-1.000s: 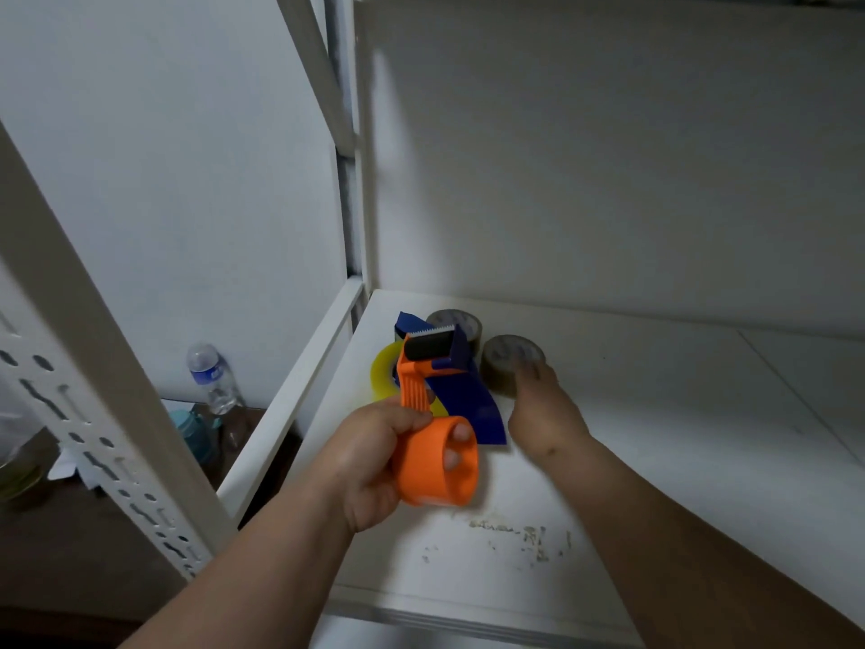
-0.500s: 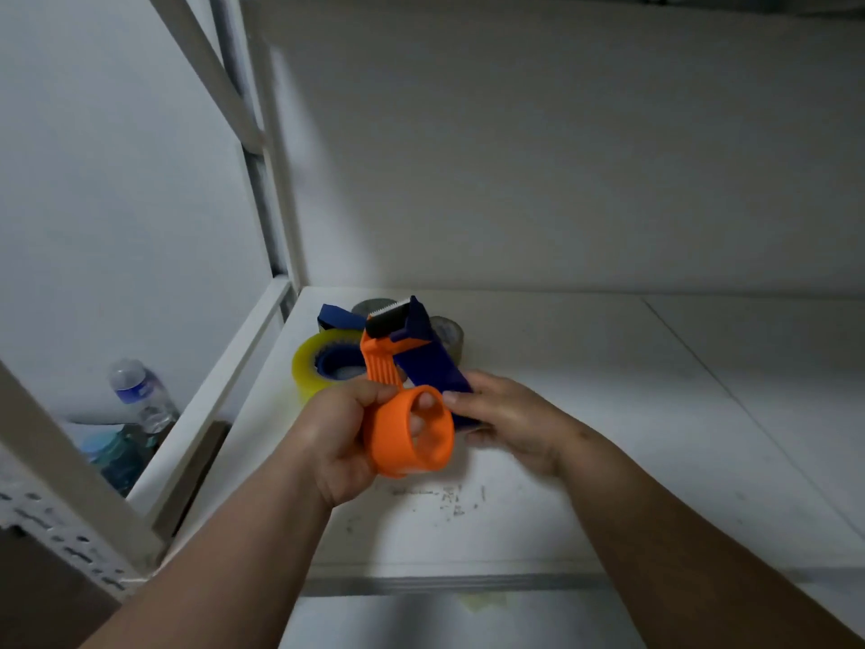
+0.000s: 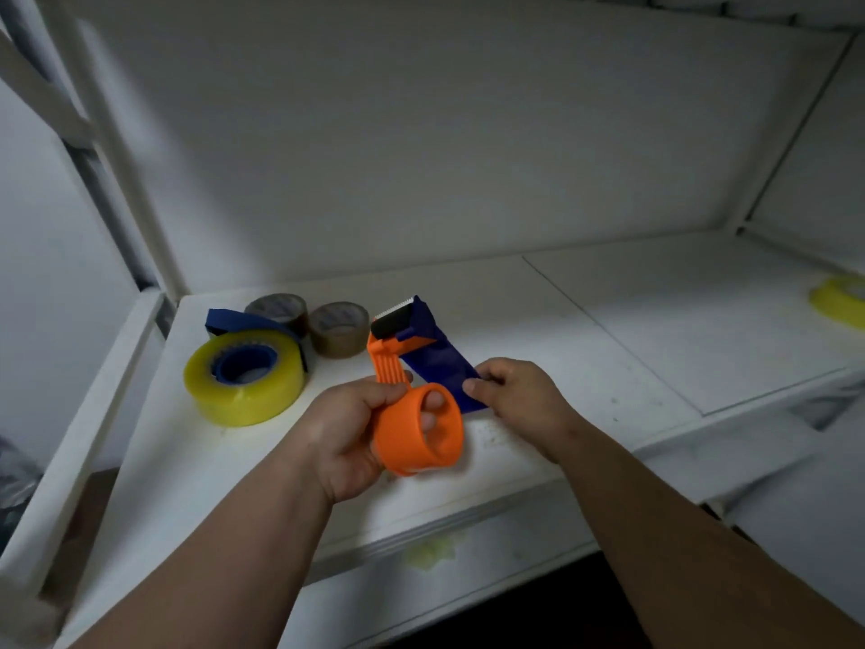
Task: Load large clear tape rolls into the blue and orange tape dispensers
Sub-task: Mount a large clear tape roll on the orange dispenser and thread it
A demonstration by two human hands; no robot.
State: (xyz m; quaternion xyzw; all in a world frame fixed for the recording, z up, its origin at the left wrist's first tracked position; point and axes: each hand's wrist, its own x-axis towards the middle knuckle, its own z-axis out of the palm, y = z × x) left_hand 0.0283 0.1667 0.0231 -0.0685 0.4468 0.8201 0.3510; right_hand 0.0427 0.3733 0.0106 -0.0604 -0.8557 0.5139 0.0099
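My left hand [image 3: 346, 433] grips the orange tape dispenser [image 3: 412, 414] by its ribbed handle, with fingers through its empty round core. My right hand [image 3: 519, 395] pinches the lower edge of the dispenser's blue plate [image 3: 440, 367], which runs up to a serrated blade. A large clear yellowish tape roll [image 3: 245, 374] lies flat on the white shelf [image 3: 561, 348] to the left. That roll sits around the core of a second, blue dispenser [image 3: 234, 320]. Another yellowish roll [image 3: 840, 299] lies at the far right edge.
Two smaller brown tape rolls [image 3: 339, 327] lie flat behind the dispensers, near the shelf's back left corner. White rack posts [image 3: 117, 147] rise at the left. A seam divides the shelf panels right of centre. Specks of dirt mark the front edge.
The view has swung right, showing more of the shelf. My right hand moved from the brown roll to the blue plate and holds it. The orange dispenser stays in my left hand.
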